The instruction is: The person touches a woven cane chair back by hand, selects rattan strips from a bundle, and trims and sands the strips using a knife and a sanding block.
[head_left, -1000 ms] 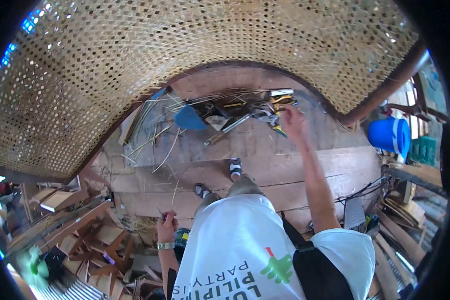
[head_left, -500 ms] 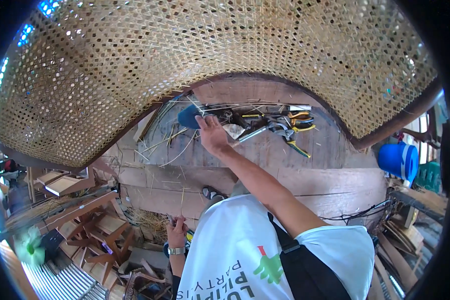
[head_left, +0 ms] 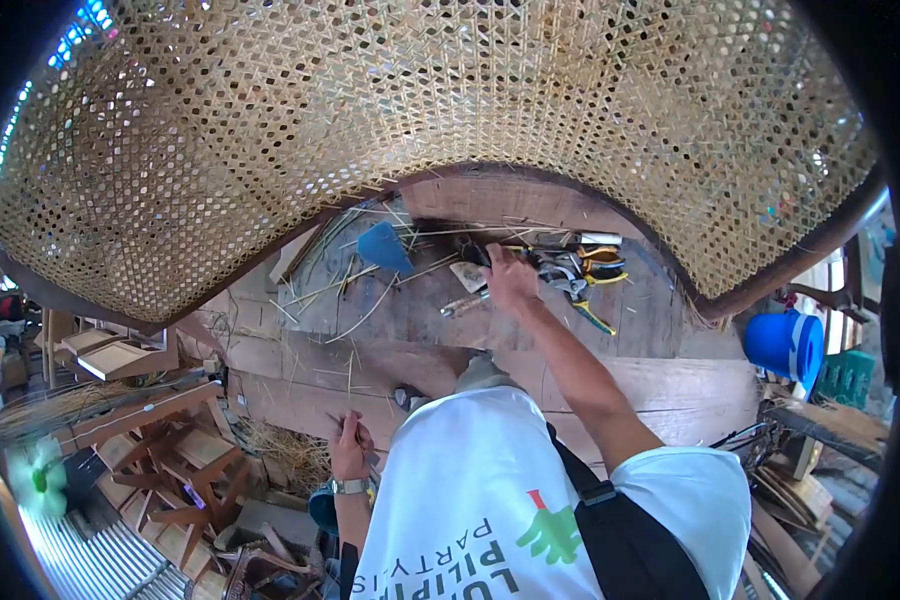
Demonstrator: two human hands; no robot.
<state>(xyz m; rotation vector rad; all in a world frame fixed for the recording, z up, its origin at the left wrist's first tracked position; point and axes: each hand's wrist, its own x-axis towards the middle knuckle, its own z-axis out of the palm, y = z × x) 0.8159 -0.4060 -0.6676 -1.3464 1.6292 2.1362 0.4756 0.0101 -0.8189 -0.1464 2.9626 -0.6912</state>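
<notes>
My right hand (head_left: 513,277) reaches down over a cluster of hand tools on the wooden boards, fingers stretched out and apart. Its fingertips are beside a dark tool (head_left: 470,250) and a pale, flat piece (head_left: 467,275); whether they touch is hidden. A silvery metal tool (head_left: 462,304) lies just left of this hand. Yellow-and-black-handled pliers (head_left: 600,265) rest to its right. A blue flat piece (head_left: 383,248) lies farther left among loose cane strands (head_left: 315,292). Low at the left, my left hand (head_left: 352,447) is closed, with something thin and dark showing at its fingertips.
A woven cane panel (head_left: 450,90) with a dark curved wooden frame (head_left: 470,170) arches over the far side. To the right stands a blue bucket (head_left: 785,345). Wooden furniture parts (head_left: 185,460) and a fan (head_left: 42,480) are at lower left.
My right hand has moved right, away from the blue piece and over the tools. The silvery tool lies farther left and nearer to me. My left hand stays closed, low at the left.
</notes>
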